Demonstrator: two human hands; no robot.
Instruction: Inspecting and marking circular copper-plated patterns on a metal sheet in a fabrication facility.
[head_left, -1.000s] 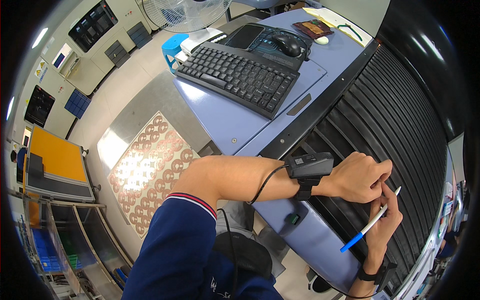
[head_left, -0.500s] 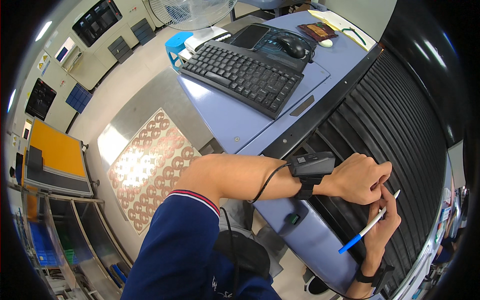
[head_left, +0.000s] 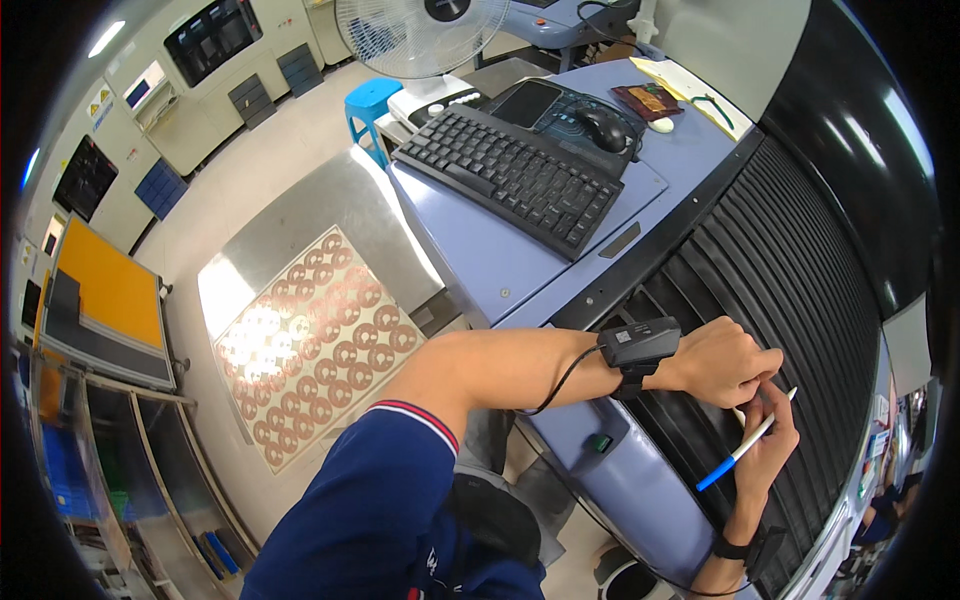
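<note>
My left hand (head_left: 722,362) is closed, its fingers curled and meeting the fingertips of my right hand (head_left: 768,445) above black ribbed bellows (head_left: 808,250). Through the fingers of my right hand slants a white pen (head_left: 757,437) with a blue end, which points down toward the near left. A small pale bit (head_left: 739,414) shows beside the right fingers, just below the left hand. Too little of it is visible to name, and what the left fingertips pinch, if anything, is hidden. Each wrist carries a strapped black device.
Left of the bellows, a blue-grey machine top bears a black keyboard (head_left: 512,178), a mouse (head_left: 604,129), a phone (head_left: 527,103) and a brown packet (head_left: 646,101). A sheet with copper-coloured rings (head_left: 318,345) lies on a metal table. Behind stand a fan (head_left: 420,35) and a blue stool (head_left: 372,95).
The view has shifted, so the fan and metal table show more fully. Both hands stay together over the bellows, the pen still in the right. The pale bit now shows below the left hand.
</note>
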